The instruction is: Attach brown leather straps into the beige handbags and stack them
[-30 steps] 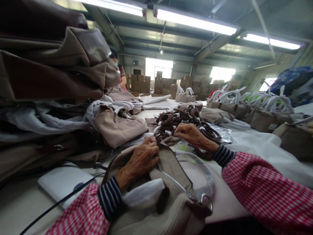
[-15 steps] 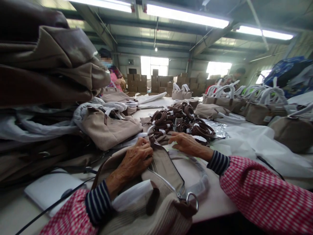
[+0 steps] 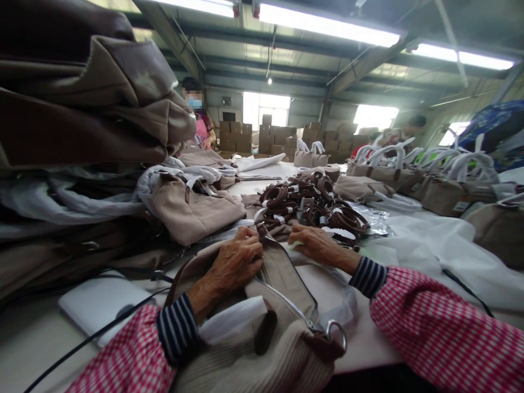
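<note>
nearby, coiled straps crowd bag; left fingers gripping it, right fingers: hold unclear.

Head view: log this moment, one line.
left hand: on ribbed bag | right hand: near coiled straps | zipper: open

The bag is matt, ribbed cloth with a shiny metal zipper and a polished metal ring. The coiled straps look like smooth leather with a faint sheen. The stacked bags pair matt cloth with glossy, leather-like panels. The desk is smooth, the boxes matt cardboard.
</note>
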The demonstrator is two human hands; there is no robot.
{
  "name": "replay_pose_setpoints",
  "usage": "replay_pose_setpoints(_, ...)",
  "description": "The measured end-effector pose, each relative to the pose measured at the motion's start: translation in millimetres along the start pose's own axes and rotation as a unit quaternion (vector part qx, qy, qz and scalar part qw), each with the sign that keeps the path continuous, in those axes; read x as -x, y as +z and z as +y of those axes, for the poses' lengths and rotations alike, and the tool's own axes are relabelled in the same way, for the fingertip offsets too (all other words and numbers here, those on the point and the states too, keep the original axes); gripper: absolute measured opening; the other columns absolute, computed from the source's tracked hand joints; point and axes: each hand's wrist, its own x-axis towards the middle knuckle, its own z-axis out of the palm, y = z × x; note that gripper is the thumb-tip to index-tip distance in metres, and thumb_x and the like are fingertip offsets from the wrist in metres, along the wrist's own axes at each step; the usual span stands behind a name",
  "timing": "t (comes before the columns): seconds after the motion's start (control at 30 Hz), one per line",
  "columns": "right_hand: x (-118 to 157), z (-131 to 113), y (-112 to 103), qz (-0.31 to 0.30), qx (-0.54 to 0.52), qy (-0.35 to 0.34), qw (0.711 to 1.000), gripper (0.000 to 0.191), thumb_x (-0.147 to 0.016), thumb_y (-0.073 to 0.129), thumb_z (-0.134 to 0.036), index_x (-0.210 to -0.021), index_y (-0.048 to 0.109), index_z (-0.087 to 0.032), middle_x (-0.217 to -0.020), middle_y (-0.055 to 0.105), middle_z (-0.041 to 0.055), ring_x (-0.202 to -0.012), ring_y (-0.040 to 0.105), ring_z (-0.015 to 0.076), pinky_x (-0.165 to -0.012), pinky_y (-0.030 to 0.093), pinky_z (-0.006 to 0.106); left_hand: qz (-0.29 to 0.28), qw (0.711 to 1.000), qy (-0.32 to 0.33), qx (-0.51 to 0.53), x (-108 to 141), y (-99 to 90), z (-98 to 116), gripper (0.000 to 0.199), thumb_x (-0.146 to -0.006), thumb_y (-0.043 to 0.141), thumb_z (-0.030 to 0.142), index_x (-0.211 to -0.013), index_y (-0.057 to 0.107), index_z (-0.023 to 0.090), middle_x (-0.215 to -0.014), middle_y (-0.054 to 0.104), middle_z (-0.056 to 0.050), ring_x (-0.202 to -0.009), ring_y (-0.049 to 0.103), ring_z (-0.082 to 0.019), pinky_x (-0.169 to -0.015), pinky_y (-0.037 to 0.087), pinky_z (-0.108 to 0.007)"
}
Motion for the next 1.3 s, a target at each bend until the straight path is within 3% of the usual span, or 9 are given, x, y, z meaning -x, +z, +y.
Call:
replay_pose_setpoints(0.17, -2, -4, -2, 0.077, -0.076, -0.004, 0.994, 0.017, -0.093, 0.061, -0.011, -0.082, 0.072, -0.018, -0.091, 0.065, 0.0038, -0.074, 0.058, 0.014, -0.068, 0.037, 0.026, 0.001, 1.0, 0.001, 0.002, 0, -0.7, -1, 0.016, -0.09, 0.059, 0.01, -0.079, 0.058, 0.021, -0.093, 0.065, -0.003, -0.118, 0.051, -0.024, -0.085, 0.05, -0.032)
replay_pose_setpoints(0.3, 34, -13, -17, 0.135, -0.229, 0.019, 0.964, 0.017, -0.095, 0.062, -0.022, -0.08, 0.068, -0.019, -0.081, 0.068, 0.0035, -0.075, 0.062, 0.0179, -0.073, 0.045, 0.03, 0.006, 1.0, -0.001, 0.006, 0, 0.8, -4, 0.016, -0.089, 0.06, 0.01, -0.078, 0.057, 0.021, -0.094, 0.064, -0.003, -0.118, 0.051, -0.024, -0.084, 0.049, -0.032)
replay_pose_setpoints(0.5, 107, -51, -22, 0.079, -0.3, 0.038, 0.95, 0.019, -0.1, 0.061, -0.026, -0.082, 0.066, -0.022, -0.089, 0.072, 0.005, -0.081, 0.066, 0.0198, -0.076, 0.05, 0.032, 0.007, 1.0, -0.008, 0.007, -1, 0.4, -3, 0.016, -0.089, 0.061, 0.011, -0.078, 0.057, 0.021, -0.096, 0.064, -0.004, -0.117, 0.052, -0.024, -0.085, 0.049, -0.032)
replay_pose_setpoints(0.67, 126, -45, -22, 0.039, -0.329, 0.088, 0.939, 0.011, -0.093, 0.066, -0.023, -0.094, 0.077, -0.024, -0.103, 0.077, 0.0078, -0.093, 0.07, 0.0237, -0.08, 0.054, 0.034, 0.001, 1.0, -0.01, 0.011, -1, -3.0, 1, 0.015, -0.089, 0.06, 0.01, -0.078, 0.058, 0.02, -0.092, 0.064, -0.004, -0.118, 0.051, -0.025, -0.088, 0.049, -0.033)
replay_pose_setpoints(0.8, 112, -31, -34, 0.07, -0.358, 0.089, 0.927, 0.021, -0.088, 0.063, -0.022, -0.096, 0.082, -0.024, -0.108, 0.077, 0.0082, -0.097, 0.071, 0.0239, -0.08, 0.055, 0.034, -0.003, 1.0, -0.012, 0.015, -1, -4.9, 2, 0.015, -0.088, 0.06, 0.009, -0.078, 0.058, 0.02, -0.092, 0.064, -0.004, -0.114, 0.053, -0.025, -0.091, 0.048, -0.034)
replay_pose_setpoints(0.93, 77, -16, -37, 0.14, -0.331, 0.156, 0.92, 0.019, -0.083, 0.061, -0.023, -0.088, 0.079, -0.02, -0.081, 0.073, 0.004, -0.063, 0.063, 0.016, -0.059, 0.049, 0.027, -0.001, 1.0, -0.009, 0.019, -1, -4.3, 1, 0.016, -0.087, 0.06, 0.008, -0.077, 0.057, 0.021, -0.092, 0.064, -0.003, -0.116, 0.052, -0.025, -0.091, 0.048, -0.034)
replay_pose_setpoints(1.03, 45, -10, -32, 0.148, -0.255, 0.161, 0.942, 0.019, -0.087, 0.061, -0.026, -0.087, 0.078, -0.018, -0.072, 0.071, 0.0019, -0.06, 0.06, 0.0152, -0.06, 0.045, 0.027, 0.001, 1.0, -0.015, 0.027, -1, -2.7, 0, 0.015, -0.087, 0.06, 0.009, -0.078, 0.058, 0.021, -0.094, 0.064, -0.004, -0.118, 0.052, -0.026, -0.089, 0.049, -0.033)
replay_pose_setpoints(1.17, 8, -16, -23, 0.076, -0.167, 0.131, 0.974, 0.026, -0.091, 0.066, -0.034, -0.075, 0.077, -0.017, -0.071, 0.071, 0.0032, -0.067, 0.061, 0.0167, -0.064, 0.041, 0.029, 0.003, 0.999, -0.018, 0.031, -1, -2.7, 0, 0.013, -0.088, 0.059, 0.011, -0.079, 0.058, 0.02, -0.093, 0.063, -0.005, -0.118, 0.052, -0.026, -0.086, 0.05, -0.034)
replay_pose_setpoints(1.3, -6, -20, -9, 0.006, -0.235, 0.113, 0.966, 0.021, -0.084, 0.073, -0.026, -0.065, 0.075, -0.016, -0.063, 0.065, 0.0006, -0.061, 0.055, 0.0144, -0.06, 0.038, 0.027, -0.004, 0.999, -0.005, 0.032, -1, -4.0, 0, 0.018, -0.086, 0.058, 0.006, -0.077, 0.055, 0.021, -0.091, 0.064, -0.003, -0.116, 0.052, -0.025, -0.089, 0.049, -0.033)
